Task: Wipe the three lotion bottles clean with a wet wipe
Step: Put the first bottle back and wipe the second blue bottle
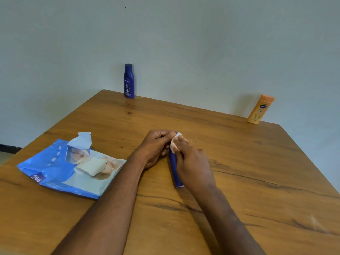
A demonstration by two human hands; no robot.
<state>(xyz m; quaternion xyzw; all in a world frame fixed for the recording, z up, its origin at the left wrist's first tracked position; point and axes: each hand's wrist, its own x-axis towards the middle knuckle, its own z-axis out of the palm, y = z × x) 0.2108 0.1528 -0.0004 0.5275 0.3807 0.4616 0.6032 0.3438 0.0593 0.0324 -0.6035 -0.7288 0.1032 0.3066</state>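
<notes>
Both hands mid-tabletop (239,181). Left hand (156,146) curled round top end of small dark blue lotion bottle (175,172) lying there. Right hand (193,162) grips bottle body, pinching crumpled white wet wipe (174,144) against it. Tall blue Nivea bottle (129,81) upright at far edge; orange bottle (259,109) far right. Open blue wipe pack (60,170) left.

Plain room, likely a home: wooden table (239,162) against bare pale wall (184,43).
</notes>
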